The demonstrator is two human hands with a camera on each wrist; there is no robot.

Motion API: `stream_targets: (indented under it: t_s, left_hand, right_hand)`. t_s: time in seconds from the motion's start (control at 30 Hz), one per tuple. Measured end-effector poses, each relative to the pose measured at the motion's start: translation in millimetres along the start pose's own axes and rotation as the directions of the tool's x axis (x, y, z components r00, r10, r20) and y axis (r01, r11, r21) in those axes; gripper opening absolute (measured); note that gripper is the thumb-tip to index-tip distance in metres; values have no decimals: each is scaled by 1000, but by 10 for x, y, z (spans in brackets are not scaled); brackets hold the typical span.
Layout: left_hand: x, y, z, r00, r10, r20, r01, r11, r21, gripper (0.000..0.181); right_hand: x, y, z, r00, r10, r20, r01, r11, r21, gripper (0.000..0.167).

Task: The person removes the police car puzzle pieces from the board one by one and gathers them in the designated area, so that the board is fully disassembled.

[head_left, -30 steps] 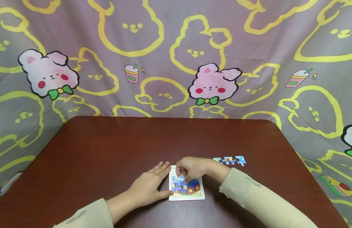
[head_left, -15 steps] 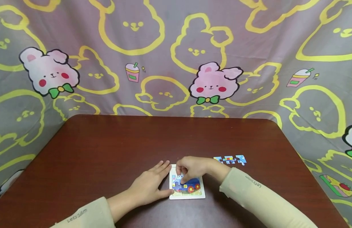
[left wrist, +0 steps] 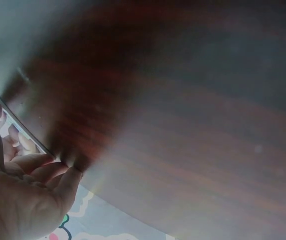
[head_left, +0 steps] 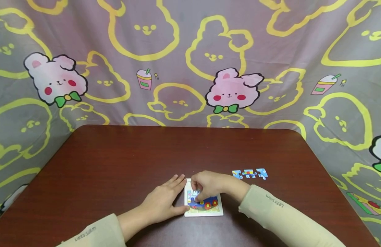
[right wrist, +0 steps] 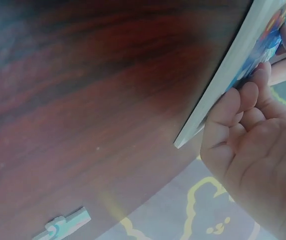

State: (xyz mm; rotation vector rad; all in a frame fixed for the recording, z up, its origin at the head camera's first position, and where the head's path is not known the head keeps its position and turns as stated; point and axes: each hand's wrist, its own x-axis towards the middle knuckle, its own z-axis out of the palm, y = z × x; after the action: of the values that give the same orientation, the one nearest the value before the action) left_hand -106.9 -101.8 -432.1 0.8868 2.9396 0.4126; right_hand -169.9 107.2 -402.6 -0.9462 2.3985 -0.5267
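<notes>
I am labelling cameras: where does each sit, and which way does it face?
Head: worn there, facing forward and down at the table; left hand, right hand and sleeves show.
Left wrist: on that wrist, facing the table; left hand shows.
Right wrist: likewise, facing table and puzzle; right hand shows.
Head and right wrist share the puzzle.

Right hand (head_left: pixel 207 183): thumb (head_left: pixel 200 196) now farther left across puzzle (head_left: pixel 200 210).

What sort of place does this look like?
Probably an indoor play or recording corner: cartoon-print fabric hangs around a dark reddish-brown table, where a picture puzzle and loose pieces lie.
</notes>
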Motion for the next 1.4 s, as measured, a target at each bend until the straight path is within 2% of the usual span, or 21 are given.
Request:
stream_targets:
  t_s: [0.23, 0.4, 0.67, 0.9, 1.13, 1.4]
  left_hand:
    - [-8, -3, 8, 1000, 6, -7, -6, 1000, -5, 81]
    - [-5, -12, 17, 1000, 10, -8, -10, 1000, 0, 82]
    - [5, -9, 13, 1000, 17, -4, -17, 1000, 3, 83]
    - [-1, -4, 6, 1000, 5, -4, -5, 1000, 4, 83]
    - [-4, 8, 8, 1000, 0, -10, 0, 1000, 6, 83]
    - [2, 6, -4, 1000, 12, -24, -12, 1000, 14, 84]
  right_hand:
    - [-8, -28, 8, 1000, -17, -4, 16, 999, -43, 29]
    - [-10, 0, 13, 999, -53, -8, 53, 998, -35, 29]
    - [-14, 57, -13, 993, -118, -25, 120, 985, 127, 9]
    - [13, 50, -10, 990, -124, -61, 134, 969, 208, 8]
    - [47, 53, -7, 996, -74, -40, 83, 951, 298, 10]
    - [85, 7, -30, 1000, 19, -2, -17, 943, 332, 14]
